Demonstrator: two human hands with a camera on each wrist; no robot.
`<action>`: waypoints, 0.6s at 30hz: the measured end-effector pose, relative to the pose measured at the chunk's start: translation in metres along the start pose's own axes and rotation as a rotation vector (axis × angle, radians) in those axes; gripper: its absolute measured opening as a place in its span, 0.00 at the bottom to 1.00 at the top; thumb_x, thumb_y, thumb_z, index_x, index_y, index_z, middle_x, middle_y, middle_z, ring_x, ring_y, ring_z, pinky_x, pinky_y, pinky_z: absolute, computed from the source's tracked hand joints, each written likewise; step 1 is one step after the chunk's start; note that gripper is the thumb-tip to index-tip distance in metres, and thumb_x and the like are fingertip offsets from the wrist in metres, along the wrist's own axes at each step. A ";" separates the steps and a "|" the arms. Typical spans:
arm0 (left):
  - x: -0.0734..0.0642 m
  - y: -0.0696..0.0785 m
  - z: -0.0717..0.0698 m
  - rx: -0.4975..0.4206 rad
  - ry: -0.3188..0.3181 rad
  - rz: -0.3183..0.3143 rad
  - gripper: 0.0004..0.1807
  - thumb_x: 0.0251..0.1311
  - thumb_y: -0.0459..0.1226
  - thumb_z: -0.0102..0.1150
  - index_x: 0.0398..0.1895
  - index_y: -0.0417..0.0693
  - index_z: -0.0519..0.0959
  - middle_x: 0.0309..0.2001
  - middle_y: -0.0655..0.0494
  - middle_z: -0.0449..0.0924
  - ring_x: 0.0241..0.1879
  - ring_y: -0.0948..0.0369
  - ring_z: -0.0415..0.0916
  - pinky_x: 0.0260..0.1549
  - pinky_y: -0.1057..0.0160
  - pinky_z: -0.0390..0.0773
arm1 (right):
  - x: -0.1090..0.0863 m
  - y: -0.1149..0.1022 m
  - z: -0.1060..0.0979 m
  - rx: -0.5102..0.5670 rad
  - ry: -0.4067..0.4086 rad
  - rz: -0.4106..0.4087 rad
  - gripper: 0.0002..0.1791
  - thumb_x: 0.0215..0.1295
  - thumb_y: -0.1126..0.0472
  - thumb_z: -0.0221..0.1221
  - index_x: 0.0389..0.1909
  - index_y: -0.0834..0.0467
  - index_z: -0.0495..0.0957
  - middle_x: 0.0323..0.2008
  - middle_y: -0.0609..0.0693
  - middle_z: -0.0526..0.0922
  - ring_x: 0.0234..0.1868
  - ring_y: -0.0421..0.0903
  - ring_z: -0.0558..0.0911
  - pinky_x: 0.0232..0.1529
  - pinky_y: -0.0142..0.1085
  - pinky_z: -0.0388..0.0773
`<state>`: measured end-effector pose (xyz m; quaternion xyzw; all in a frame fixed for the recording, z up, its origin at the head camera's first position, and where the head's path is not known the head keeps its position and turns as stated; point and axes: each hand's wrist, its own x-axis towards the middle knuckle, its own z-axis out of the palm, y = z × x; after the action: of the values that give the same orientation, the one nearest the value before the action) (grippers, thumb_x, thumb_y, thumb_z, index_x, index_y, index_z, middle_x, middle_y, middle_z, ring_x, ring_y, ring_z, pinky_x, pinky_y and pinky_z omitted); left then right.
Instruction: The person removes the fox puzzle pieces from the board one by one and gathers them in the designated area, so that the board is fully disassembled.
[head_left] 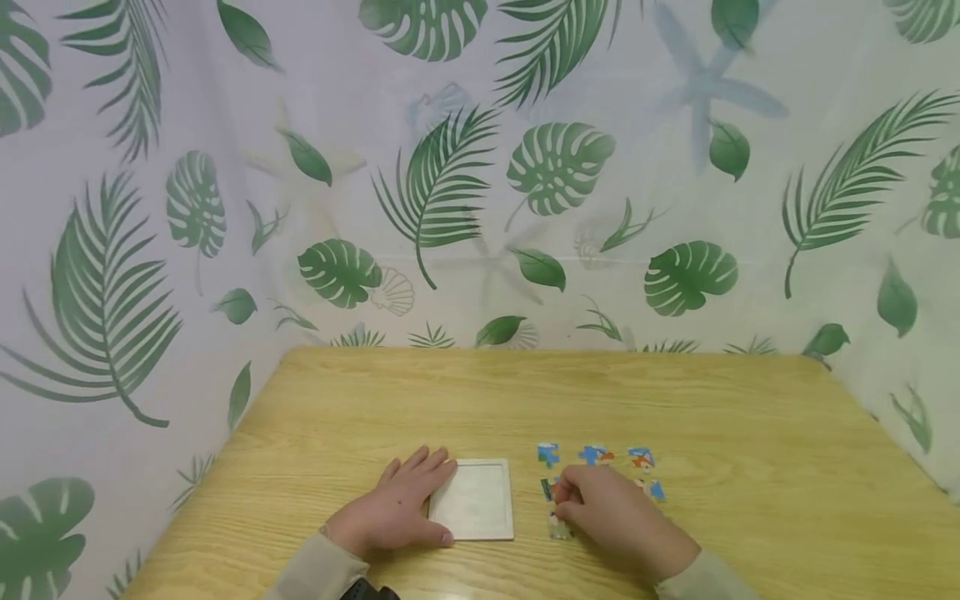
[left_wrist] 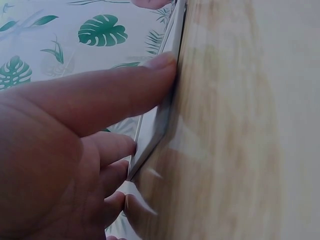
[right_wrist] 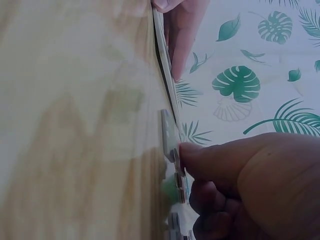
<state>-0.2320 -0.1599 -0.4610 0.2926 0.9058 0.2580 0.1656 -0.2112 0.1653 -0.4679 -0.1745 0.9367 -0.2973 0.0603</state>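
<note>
A square whitish puzzle tray [head_left: 472, 502] with a raised rim lies flat on the table. My left hand [head_left: 401, 507] rests along its left side, fingers extended towards the far corner and thumb at the near corner; the left wrist view shows the thumb [left_wrist: 125, 87] against the tray's edge. To the right of the tray, my right hand [head_left: 617, 510] bends over a group of puzzle pieces, pinching a jigsaw piece [head_left: 547, 488] between thumb and forefinger. Another piece [head_left: 558, 527] lies just below the fingertips. The palm hides part of the group.
Three pieces make the far row: a blue-green piece [head_left: 548, 453], a blue one [head_left: 594, 454] and an orange-blue one [head_left: 642, 457]. Another blue piece [head_left: 657, 490] shows beyond the right hand. The wooden table [head_left: 540, 392] meets a leaf-patterned cloth [head_left: 465, 292] at the back.
</note>
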 end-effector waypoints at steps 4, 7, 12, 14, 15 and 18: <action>0.000 -0.002 0.000 -0.016 -0.010 0.002 0.53 0.59 0.55 0.69 0.80 0.44 0.55 0.81 0.46 0.45 0.79 0.45 0.34 0.71 0.34 0.35 | 0.000 -0.003 0.000 -0.009 -0.014 0.006 0.09 0.66 0.56 0.68 0.30 0.48 0.77 0.22 0.39 0.74 0.23 0.38 0.71 0.25 0.33 0.69; 0.001 -0.003 0.001 -0.016 -0.015 0.002 0.53 0.59 0.55 0.68 0.81 0.44 0.54 0.81 0.47 0.45 0.79 0.46 0.34 0.71 0.35 0.35 | 0.000 -0.003 0.001 -0.036 -0.009 0.005 0.09 0.66 0.56 0.68 0.29 0.48 0.78 0.23 0.37 0.75 0.25 0.38 0.72 0.27 0.34 0.71; 0.002 -0.004 0.001 -0.005 -0.016 0.003 0.53 0.58 0.56 0.68 0.81 0.45 0.55 0.81 0.47 0.45 0.79 0.46 0.34 0.71 0.34 0.35 | 0.002 -0.003 0.003 -0.072 0.009 -0.012 0.09 0.66 0.56 0.68 0.28 0.46 0.78 0.24 0.34 0.76 0.25 0.36 0.72 0.30 0.34 0.72; 0.002 -0.004 0.001 -0.008 -0.017 0.001 0.53 0.58 0.56 0.68 0.81 0.45 0.55 0.81 0.47 0.45 0.79 0.46 0.34 0.71 0.34 0.35 | 0.002 -0.002 0.003 -0.075 0.015 -0.027 0.08 0.66 0.56 0.68 0.28 0.46 0.79 0.24 0.34 0.76 0.25 0.36 0.72 0.29 0.33 0.72; 0.002 -0.004 0.001 -0.008 -0.016 0.001 0.53 0.58 0.56 0.68 0.81 0.45 0.55 0.81 0.47 0.45 0.79 0.46 0.34 0.71 0.34 0.35 | 0.001 -0.002 0.003 -0.074 0.018 -0.038 0.08 0.66 0.56 0.68 0.28 0.46 0.79 0.24 0.33 0.76 0.25 0.35 0.72 0.29 0.33 0.72; 0.001 -0.005 0.001 -0.008 -0.013 -0.003 0.54 0.57 0.56 0.69 0.80 0.45 0.55 0.81 0.47 0.45 0.79 0.46 0.34 0.71 0.35 0.35 | 0.000 -0.002 0.003 -0.076 0.029 -0.053 0.09 0.66 0.55 0.67 0.29 0.46 0.78 0.23 0.33 0.75 0.24 0.35 0.71 0.27 0.33 0.71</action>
<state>-0.2346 -0.1623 -0.4652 0.2925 0.9041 0.2592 0.1730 -0.2102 0.1623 -0.4694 -0.1971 0.9432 -0.2657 0.0320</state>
